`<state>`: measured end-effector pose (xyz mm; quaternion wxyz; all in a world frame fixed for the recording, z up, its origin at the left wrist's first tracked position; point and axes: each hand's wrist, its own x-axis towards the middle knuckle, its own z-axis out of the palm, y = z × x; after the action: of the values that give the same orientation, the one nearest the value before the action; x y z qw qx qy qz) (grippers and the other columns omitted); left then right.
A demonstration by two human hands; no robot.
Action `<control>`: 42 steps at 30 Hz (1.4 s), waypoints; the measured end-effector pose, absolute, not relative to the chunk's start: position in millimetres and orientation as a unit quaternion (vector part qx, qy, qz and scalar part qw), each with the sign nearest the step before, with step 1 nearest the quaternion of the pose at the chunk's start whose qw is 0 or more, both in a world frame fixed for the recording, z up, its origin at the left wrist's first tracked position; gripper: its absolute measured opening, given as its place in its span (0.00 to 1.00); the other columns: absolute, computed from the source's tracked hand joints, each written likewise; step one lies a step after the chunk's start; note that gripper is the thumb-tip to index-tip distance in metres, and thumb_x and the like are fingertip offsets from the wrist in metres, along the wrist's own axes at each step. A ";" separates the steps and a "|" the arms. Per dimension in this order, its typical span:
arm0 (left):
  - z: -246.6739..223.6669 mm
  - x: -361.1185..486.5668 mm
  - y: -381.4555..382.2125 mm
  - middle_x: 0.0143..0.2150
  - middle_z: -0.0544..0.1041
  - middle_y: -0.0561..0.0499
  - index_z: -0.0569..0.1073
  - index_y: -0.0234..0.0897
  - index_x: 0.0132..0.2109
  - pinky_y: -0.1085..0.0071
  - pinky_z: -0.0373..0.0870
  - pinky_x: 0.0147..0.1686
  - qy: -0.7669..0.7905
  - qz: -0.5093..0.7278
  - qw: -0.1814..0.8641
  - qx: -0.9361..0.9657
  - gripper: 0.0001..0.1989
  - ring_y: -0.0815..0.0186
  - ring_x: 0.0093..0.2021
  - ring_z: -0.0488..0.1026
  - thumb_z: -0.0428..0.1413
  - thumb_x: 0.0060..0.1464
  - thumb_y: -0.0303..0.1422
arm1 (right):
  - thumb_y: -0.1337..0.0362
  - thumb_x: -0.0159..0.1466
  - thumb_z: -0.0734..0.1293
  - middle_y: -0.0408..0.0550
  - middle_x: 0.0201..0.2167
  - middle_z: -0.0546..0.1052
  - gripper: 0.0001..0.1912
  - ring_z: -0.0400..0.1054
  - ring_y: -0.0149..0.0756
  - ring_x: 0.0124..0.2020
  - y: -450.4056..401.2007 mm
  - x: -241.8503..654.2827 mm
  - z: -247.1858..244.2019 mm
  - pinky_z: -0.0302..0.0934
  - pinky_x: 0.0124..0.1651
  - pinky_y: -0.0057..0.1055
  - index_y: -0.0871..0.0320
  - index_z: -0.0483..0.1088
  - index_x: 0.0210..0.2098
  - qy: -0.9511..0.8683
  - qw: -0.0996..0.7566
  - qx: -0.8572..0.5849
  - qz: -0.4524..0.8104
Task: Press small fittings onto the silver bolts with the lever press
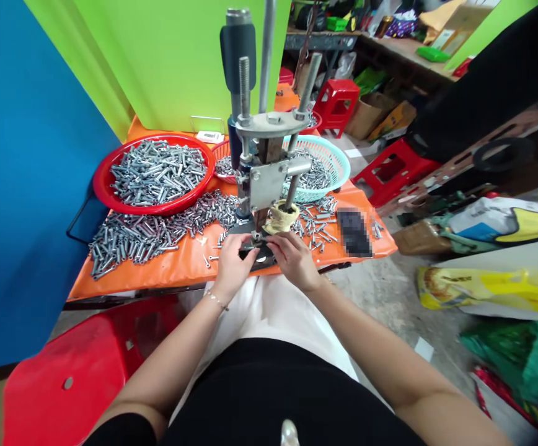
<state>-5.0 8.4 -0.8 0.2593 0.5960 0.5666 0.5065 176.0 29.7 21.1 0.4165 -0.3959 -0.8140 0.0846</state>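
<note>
Both my hands meet at the base of a hand-operated press [266, 186], under its ram. My right hand [294, 260] pinches a small metal eye bolt [263, 240] between thumb and fingertips. On the other side of the ram, my left hand [235, 263] has its thumb and forefinger curled towards each other at the same spot. What lies between those left fingertips is too small to make out. Loose eye bolts with sleeves [134, 238] lie heaped on the orange-covered table [189, 266], left of the press. A cream-coloured ring-shaped roll [284, 218] sits just behind my right hand.
A red basin [99, 179] full of metal bolts stands at the left, a pale turquoise basket [341, 167] behind the press. A blurred dark object [354, 232] lies at the table's right. Red stools [64, 378] and bags [492, 288] surround the table.
</note>
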 end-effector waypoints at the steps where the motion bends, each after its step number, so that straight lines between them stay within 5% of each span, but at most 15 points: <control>1: -3.2 -5.8 12.6 0.45 0.76 0.46 0.76 0.39 0.49 0.60 0.73 0.49 0.554 0.495 0.212 0.635 0.14 0.58 0.48 0.73 0.64 0.56 0.30 | 0.64 0.73 0.62 0.53 0.41 0.78 0.11 0.76 0.39 0.45 33.1 173.9 22.1 0.75 0.51 0.39 0.54 0.75 0.49 -0.816 0.413 -0.396 0.084; 10: -11.1 -4.0 28.8 0.45 0.74 0.45 0.76 0.38 0.46 0.60 0.71 0.48 0.499 0.483 0.132 0.708 0.07 0.57 0.48 0.71 0.60 0.61 0.32 | 0.65 0.73 0.61 0.53 0.43 0.78 0.12 0.74 0.41 0.45 32.9 168.4 24.0 0.74 0.51 0.41 0.55 0.74 0.50 -0.841 0.372 -0.385 0.072; 16: -17.0 -4.9 36.2 0.44 0.74 0.44 0.76 0.38 0.43 0.60 0.71 0.48 0.501 0.480 0.117 0.711 0.04 0.58 0.47 0.70 0.57 0.64 0.31 | 0.60 0.71 0.66 0.50 0.41 0.78 0.10 0.75 0.36 0.41 34.9 163.3 10.6 0.73 0.48 0.35 0.55 0.71 0.51 -0.775 0.440 -0.422 0.168; 18: -18.6 -4.7 38.4 0.44 0.75 0.44 0.76 0.38 0.44 0.60 0.71 0.48 0.501 0.484 0.102 0.710 0.04 0.58 0.47 0.70 0.57 0.64 0.30 | 0.58 0.67 0.70 0.49 0.41 0.77 0.16 0.74 0.35 0.38 38.8 167.9 6.8 0.72 0.43 0.34 0.55 0.69 0.51 -0.719 0.487 -0.464 0.174; 21: -19.3 -2.5 39.7 0.45 0.76 0.44 0.76 0.37 0.44 0.60 0.71 0.49 0.497 0.506 0.104 0.697 0.04 0.58 0.48 0.71 0.58 0.63 0.29 | 0.54 0.60 0.74 0.55 0.49 0.74 0.27 0.71 0.40 0.44 56.0 177.9 3.4 0.71 0.46 0.39 0.57 0.67 0.54 -0.641 0.524 -0.543 0.143; 26: -15.8 1.8 40.9 0.44 0.78 0.45 0.77 0.37 0.41 0.60 0.72 0.50 0.496 0.538 0.148 0.665 0.03 0.59 0.47 0.74 0.61 0.60 0.31 | 0.49 0.59 0.73 0.55 0.46 0.78 0.30 0.73 0.44 0.47 72.4 186.5 13.1 0.70 0.52 0.42 0.59 0.70 0.54 -0.637 0.429 -0.531 0.357; 31: -15.6 3.2 45.6 0.39 0.79 0.46 0.77 0.37 0.36 0.64 0.73 0.45 0.483 0.553 0.152 0.661 0.05 0.62 0.42 0.76 0.60 0.62 0.32 | 0.45 0.57 0.74 0.50 0.38 0.79 0.31 0.72 0.35 0.31 9.5 216.3 81.9 0.69 0.33 0.30 0.59 0.72 0.52 -0.548 0.410 -0.552 0.476; 37: -13.7 5.0 47.5 0.39 0.80 0.48 0.77 0.37 0.35 0.68 0.75 0.44 0.478 0.569 0.191 0.641 0.06 0.65 0.40 0.78 0.59 0.62 0.32 | 0.44 0.51 0.78 0.46 0.28 0.76 0.32 0.72 0.38 0.22 -16.1 245.2 192.5 0.66 0.22 0.32 0.55 0.71 0.48 -0.464 0.243 -0.595 0.609; 42: -14.1 7.5 44.4 0.38 0.81 0.48 0.78 0.38 0.38 0.69 0.76 0.43 0.469 0.590 0.195 0.628 0.04 0.65 0.40 0.78 0.58 0.62 0.31 | 0.54 0.49 0.78 0.44 0.27 0.75 0.23 0.68 0.30 0.27 13.8 212.6 137.4 0.65 0.29 0.27 0.59 0.75 0.41 -0.545 0.319 -0.589 0.504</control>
<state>7.5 44.4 -14.1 0.1950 0.6279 0.4686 0.5901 212.6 13.8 137.4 0.3192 -0.5892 -0.5446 0.5044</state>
